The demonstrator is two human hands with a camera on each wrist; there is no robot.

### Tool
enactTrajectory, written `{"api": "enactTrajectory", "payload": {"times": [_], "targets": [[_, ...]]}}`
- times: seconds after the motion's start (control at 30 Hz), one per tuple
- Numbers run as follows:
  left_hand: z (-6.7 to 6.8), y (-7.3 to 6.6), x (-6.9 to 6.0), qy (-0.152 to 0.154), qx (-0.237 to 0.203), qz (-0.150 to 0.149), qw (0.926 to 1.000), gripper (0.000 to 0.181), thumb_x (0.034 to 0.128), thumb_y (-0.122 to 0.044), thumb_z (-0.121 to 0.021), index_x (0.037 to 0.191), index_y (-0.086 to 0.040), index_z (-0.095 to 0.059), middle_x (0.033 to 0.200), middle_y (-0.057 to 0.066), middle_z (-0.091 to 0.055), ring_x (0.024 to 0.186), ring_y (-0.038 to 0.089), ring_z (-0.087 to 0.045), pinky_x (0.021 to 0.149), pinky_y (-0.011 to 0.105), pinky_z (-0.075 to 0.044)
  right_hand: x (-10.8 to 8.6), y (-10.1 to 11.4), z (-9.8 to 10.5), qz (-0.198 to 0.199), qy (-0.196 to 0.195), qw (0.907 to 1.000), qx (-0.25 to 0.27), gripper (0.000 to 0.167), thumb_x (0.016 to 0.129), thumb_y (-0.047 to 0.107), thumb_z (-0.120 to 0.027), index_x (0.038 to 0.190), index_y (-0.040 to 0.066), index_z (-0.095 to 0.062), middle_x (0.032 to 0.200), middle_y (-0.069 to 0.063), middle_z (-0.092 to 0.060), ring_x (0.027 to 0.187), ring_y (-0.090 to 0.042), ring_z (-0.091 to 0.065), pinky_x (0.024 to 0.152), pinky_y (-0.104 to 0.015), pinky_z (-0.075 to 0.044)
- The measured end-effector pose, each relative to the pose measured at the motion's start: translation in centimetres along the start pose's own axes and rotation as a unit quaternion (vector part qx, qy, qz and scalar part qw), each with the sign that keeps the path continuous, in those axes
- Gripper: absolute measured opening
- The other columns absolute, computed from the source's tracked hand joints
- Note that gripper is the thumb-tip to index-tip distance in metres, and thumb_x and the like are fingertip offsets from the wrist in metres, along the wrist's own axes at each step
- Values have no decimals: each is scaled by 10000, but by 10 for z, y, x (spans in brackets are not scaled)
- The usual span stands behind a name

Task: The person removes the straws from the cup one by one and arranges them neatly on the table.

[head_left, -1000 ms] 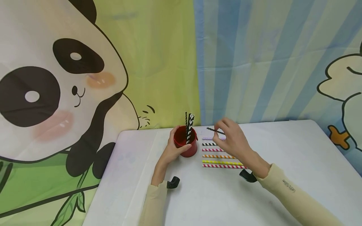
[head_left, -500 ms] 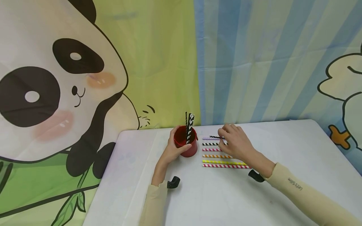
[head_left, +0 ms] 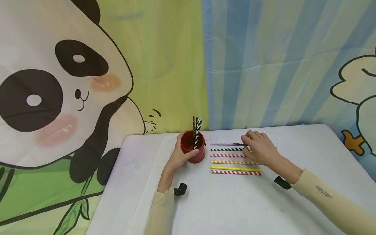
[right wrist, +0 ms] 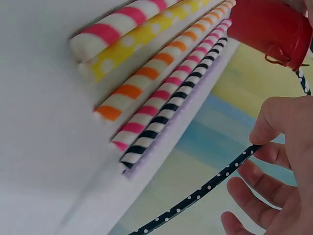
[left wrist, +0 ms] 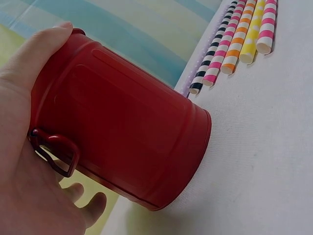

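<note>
My left hand [head_left: 176,158] grips a small red metal bucket [head_left: 198,158] round its side. Black-and-white patterned straws [head_left: 198,125] stand in it, leaning. To the right, my right hand [head_left: 259,148] pinches a black straw with white dots [right wrist: 198,195] between thumb and forefinger; its other fingers are loosely bent. That straw lies crosswise by the lilac straw [head_left: 220,143], at the far side of a row. Nearer come a black-striped straw [head_left: 224,149], a pink-striped one [head_left: 224,155], an orange-striped one [head_left: 229,162], a yellow one [head_left: 232,168] and a red-and-white one [head_left: 232,172]. My right hand hides some right ends.
The white table [head_left: 223,205] ends at a back edge just behind the bucket and straws. Behind it hangs a cloth backdrop [head_left: 170,65] with a panda and blue stripes. A wire handle loop [left wrist: 58,152] sticks out from the bucket's side.
My right hand has moved right and down, lowering the dotted straw from the air to the lilac straw's level. My left hand and the bucket have stayed in place.
</note>
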State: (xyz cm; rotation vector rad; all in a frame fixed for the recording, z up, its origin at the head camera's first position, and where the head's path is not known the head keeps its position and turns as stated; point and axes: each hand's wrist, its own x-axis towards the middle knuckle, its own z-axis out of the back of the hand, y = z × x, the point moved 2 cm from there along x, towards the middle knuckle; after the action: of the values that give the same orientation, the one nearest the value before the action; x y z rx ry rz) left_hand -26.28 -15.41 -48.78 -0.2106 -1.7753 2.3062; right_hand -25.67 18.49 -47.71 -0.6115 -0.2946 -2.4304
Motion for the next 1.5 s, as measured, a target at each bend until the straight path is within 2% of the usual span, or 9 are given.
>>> {"api": "enactTrajectory", "payload": {"times": [0.37, 0.6, 0.87, 1.1, 1.33, 1.5], "targets": [[-1, 3, 0, -42, 52, 25, 10000, 971, 851, -219, -784, 1588, -235, -152, 1550, 78, -356, 1448, 316, -327, 1055, 538, -490, -16, -28, -2, -2, 249, 9994, -224, 163, 771, 95, -623, 918, 128, -561, 899, -46, -555, 776, -244, -481, 759, -494, -448], [0, 2, 0, -30, -22, -37, 10000, 967, 853, -201, -780, 1590, -217, -155, 1545, 93, -359, 1437, 325, -335, 1073, 579, -461, -30, -50, 0, 53, 196, 9992, -359, 191, 746, 63, -657, 888, 123, -543, 864, -37, -534, 739, -238, -459, 695, -467, -421], [-1, 0, -1, -19, -15, -1, 10000, 968, 857, -203, -779, 1592, -212, -151, 1547, 81, -360, 1434, 299, -341, 1072, 545, -473, -45, -74, -2, 14, 191, 9981, -586, 212, 723, 44, -674, 862, 121, -534, 807, -22, -487, 706, -237, -442, 624, -424, -386], [0, 2, 0, 65, -75, -30, 9999, 969, 859, -194, -772, 1594, -193, -142, 1558, 104, -347, 1448, 323, -325, 1081, 563, -460, -52, -86, -3, -435, 867, 9925, -746, 191, 775, 84, -710, 892, 128, -566, 823, -35, -506, 740, -267, -485, 634, -455, -410], [0, 29, 12, -9, 11, -53, 10000, 998, 857, -211, -780, 1600, -260, -117, 1571, 77, -336, 1456, 315, -320, 1065, 542, -479, -55, -93, -9, -624, 1076, 9892, -777, 188, 770, 92, -732, 884, 126, -586, 836, -50, -530, 776, -313, -531, 639, -489, -429], [0, 33, 14, -110, -68, -180, 9998, 960, 846, -237, -793, 1569, -347, -170, 1536, 19, -377, 1433, 266, -350, 1055, 539, -489, -55, -95, -11, -690, 1096, 9887, -752, 190, 767, 86, -736, 876, 120, -585, 842, -60, -540, 780, -325, -543, 625, -492, -427]]}}
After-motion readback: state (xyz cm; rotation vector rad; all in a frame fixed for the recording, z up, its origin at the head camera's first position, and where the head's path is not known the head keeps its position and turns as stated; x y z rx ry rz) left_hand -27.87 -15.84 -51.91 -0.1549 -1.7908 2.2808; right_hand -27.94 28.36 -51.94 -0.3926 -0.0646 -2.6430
